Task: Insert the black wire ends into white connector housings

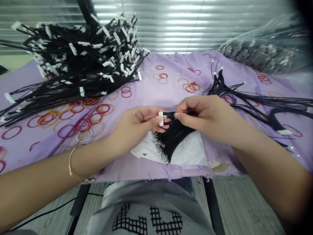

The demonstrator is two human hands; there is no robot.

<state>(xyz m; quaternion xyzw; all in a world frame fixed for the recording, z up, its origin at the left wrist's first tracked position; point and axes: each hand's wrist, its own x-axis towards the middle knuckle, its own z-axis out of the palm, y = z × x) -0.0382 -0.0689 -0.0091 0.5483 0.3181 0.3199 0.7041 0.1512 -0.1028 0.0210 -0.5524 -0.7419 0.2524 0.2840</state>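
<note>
Between the thumb and fingers of my left hand (144, 122) is a small white connector housing (161, 118), held upright on its narrow end. My right hand (202, 114) pinches thin black wires just to the right of it. Bare metal terminals on these wires point at the housing; whether any sit inside it I cannot tell. Under both hands a fan of black wires (176, 138) with silvery crimped terminals (160, 147) at its left edge lies on a white sheet (193, 150).
A tall heap of black cables with white connectors (85, 55) stands at the back left. Red and yellow rubber bands (83, 124) lie scattered over the purple cloth (156, 94). More black cables (256, 101) lie at right, below a clear plastic bag (264, 52) of metallic-looking contents.
</note>
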